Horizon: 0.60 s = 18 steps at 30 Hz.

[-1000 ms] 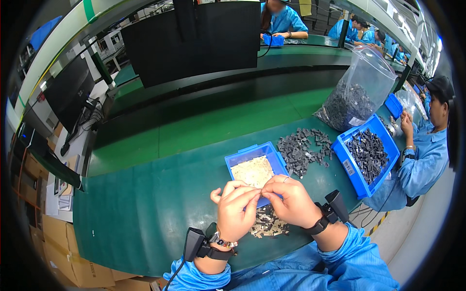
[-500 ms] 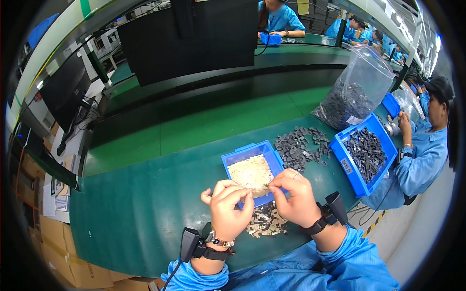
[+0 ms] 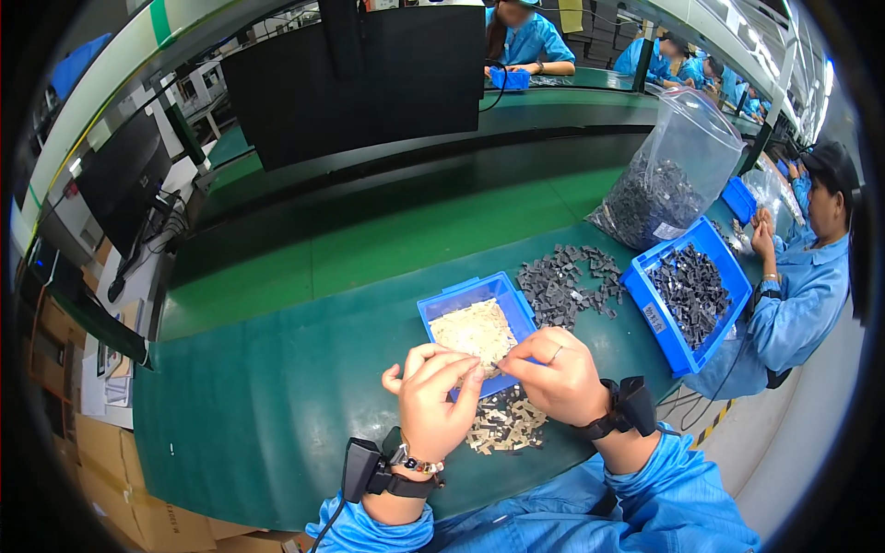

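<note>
My left hand (image 3: 433,401) is closed in a pinch, thumb against fingertips, over the front part of a blue bin (image 3: 514,300). Whatever lies in that pinch is too small to make out. Close beside it, my right hand (image 3: 558,378) pinches a tiny dark piece between thumb and forefinger; its kind cannot be told. Inside the bin is a heap of small cream-coloured flat pieces (image 3: 472,327). Just in front of the bin, partly below my hands, lies a loose pile of small beige and black pieces (image 3: 509,424) on the green table mat (image 3: 277,396).
Dark grey small parts (image 3: 567,281) are spread behind my right hand. A larger blue bin (image 3: 656,318) of dark parts and a clear plastic bag (image 3: 653,198) of them stand further right. A co-worker (image 3: 802,286) sits at the right. A black monitor (image 3: 369,88) hangs ahead.
My right hand has shifted slightly left, bringing its fingertips closer to the left hand's. The left hand stays nearly in place. The co-worker's hands at the right have moved a little.
</note>
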{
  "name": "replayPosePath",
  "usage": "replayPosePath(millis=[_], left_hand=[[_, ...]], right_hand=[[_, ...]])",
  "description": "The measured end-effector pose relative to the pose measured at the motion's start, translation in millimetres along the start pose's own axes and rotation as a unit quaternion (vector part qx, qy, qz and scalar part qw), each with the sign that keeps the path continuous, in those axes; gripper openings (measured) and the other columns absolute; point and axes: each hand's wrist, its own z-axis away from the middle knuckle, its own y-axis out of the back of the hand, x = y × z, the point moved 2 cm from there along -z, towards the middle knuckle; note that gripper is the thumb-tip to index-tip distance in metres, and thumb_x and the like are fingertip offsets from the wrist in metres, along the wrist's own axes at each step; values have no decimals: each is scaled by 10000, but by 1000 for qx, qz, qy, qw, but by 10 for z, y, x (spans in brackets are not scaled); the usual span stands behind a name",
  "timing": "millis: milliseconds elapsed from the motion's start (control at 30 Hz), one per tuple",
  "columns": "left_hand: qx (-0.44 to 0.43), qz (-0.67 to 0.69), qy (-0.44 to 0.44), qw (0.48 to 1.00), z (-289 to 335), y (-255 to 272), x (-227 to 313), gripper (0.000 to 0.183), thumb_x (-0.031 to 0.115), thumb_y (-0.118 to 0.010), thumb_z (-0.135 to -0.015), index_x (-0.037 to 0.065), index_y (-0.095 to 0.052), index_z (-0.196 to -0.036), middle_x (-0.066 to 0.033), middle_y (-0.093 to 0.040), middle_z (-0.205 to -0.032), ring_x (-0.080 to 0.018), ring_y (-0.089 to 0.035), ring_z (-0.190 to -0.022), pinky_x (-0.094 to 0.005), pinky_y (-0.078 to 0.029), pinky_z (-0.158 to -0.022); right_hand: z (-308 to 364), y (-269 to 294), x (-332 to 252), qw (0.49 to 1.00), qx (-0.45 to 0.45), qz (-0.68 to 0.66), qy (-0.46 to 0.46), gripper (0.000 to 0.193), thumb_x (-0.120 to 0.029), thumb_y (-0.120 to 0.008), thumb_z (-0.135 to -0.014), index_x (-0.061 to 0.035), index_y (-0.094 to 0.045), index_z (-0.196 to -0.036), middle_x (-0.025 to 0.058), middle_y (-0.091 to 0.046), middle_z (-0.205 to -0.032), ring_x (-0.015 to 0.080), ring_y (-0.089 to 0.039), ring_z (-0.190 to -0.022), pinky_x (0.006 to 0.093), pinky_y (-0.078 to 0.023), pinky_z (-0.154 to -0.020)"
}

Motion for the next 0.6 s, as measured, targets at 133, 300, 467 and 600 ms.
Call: replayPosePath(millis=[133, 300, 467, 600], left_hand=[[-59, 76, 8, 995, 15, -6, -29, 45, 149, -699, -844, 134, -739, -858, 36, -722, -889, -173, -584, -1031, -418, -228, -978], [-77, 116, 14, 990, 5, -3, -31, 52, 155, -693, -850, 118, -716, -820, 35, -720, -878, -178, -584, -1055, -394, -267, -967], [-76, 126, 1, 989, 1, 9, -23, 12, 124, -717, -812, 119, -715, -801, 22, -718, -846, -192, -601, -1028, -394, -290, -961], [-69, 140, -12, 988, 5, 3, -32, 27, 96, -724, -794, 110, -712, -774, 14, -718, -825, -198, -605, -1010, -392, -327, -943]], right_hand=[[-36, 45, -49, 999, 1, -1, 51, 257, -19, -719, -694, -68, -705, -946, 43, -661, -924, 233, -641, -819, 365, -508, -684], [-10, 40, -60, 996, -6, -33, 76, 286, -15, -714, -695, -18, -689, -980, 78, -671, -985, 252, -658, -883, 369, -537, -730], [32, 33, -72, 995, 4, -75, 71, 326, 27, -710, -670, 6, -682, -994, 98, -671, -1003, 269, -659, -901, 383, -550, -753], [52, 28, -68, 995, 9, -88, 51, 313, 53, -709, -681, 11, -678, -990, 104, -676, -1014, 284, -667, -906, 392, -554, -765]])
